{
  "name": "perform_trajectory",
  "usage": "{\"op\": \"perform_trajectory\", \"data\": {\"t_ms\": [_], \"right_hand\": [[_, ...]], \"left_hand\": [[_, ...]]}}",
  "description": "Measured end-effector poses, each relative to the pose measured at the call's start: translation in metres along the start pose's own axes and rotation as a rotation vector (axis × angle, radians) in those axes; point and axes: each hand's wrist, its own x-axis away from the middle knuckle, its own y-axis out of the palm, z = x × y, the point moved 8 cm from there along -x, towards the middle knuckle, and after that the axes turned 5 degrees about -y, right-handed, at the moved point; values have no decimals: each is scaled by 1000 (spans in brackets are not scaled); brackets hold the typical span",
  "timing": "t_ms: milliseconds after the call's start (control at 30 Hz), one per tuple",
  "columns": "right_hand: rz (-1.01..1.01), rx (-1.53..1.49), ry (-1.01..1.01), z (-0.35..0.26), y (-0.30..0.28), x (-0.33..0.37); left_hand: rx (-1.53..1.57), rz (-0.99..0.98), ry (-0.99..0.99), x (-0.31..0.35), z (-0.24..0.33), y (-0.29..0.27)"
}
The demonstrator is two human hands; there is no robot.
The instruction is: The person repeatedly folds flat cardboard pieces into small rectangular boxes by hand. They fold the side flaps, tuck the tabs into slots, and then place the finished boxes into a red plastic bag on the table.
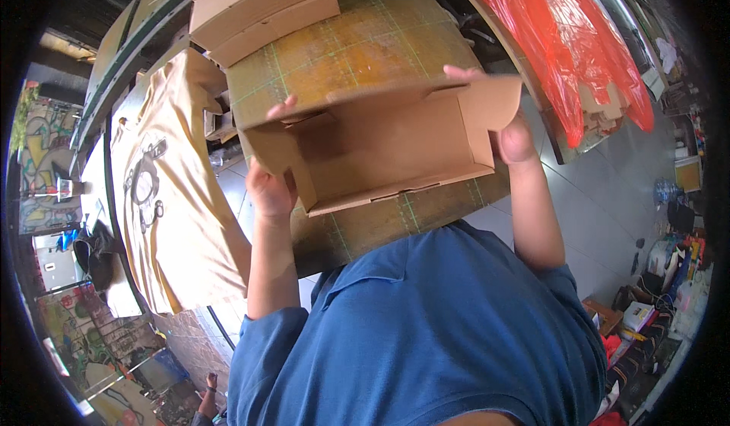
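Left hand (271, 190) and right hand (517, 141) pinch open box (388, 148) at opposite ends. Relative to box: table (357, 53) below, stacked boxes (266, 12) beyond, T-shirt (175, 190) left, red bag (559, 38) right.

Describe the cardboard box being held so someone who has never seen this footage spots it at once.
Find the brown table ruled with green lines, beyond the blue shirt. Above its near part, left grip and right grip hold an open cardboard box. Unlike the stacked boxes at the table's far left, it shows its hollow inside.
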Motion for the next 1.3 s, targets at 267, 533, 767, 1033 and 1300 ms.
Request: {"op": "perform_trajectory", "data": {"t_ms": [267, 533, 767, 1033, 1300], "right_hand": [[-101, 222, 44, -16, 7, 13], [223, 882, -83, -46, 17, 36], [-40, 1152, -297, -68, 89, 41], [-3, 1180, -372, -68, 97, 40], [70, 1210, -426, -73, 100, 38]], "left_hand": [[-129, -104, -150, 8, -3, 4], [-768, 162, 91, 41, 14, -6], [-1210, -1, 294, 66, 26, 69], [-1157, 125, 357, 66, 26, 64], [-1136, 149, 361, 62, 27, 63]]}}
